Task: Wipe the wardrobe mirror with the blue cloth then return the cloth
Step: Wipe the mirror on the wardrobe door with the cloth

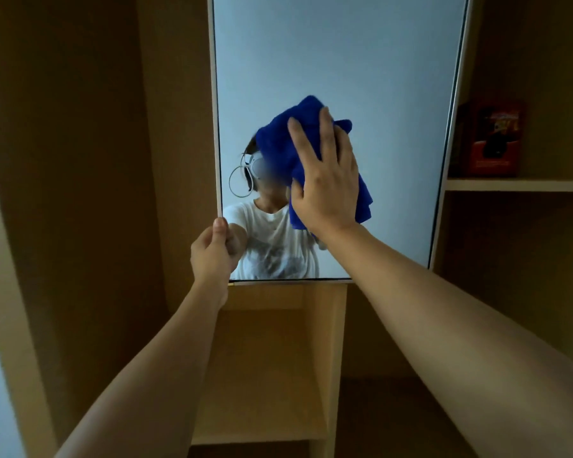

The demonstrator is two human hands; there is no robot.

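Head view shows the blue cloth (278, 143) bunched at the centre of the frame, flat against the wardrobe mirror (328, 54) under the right hand (328, 190), whose grip is wide with straight fingers pressing. The cloth looks soft and light, best held by palm pressure. The left hand (214, 249) pinches the mirror's left edge. This glass seems fragile; its long axis runs vertically.

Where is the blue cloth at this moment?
In the head view, the blue cloth is pressed flat against the mirror near its middle, under the right hand.
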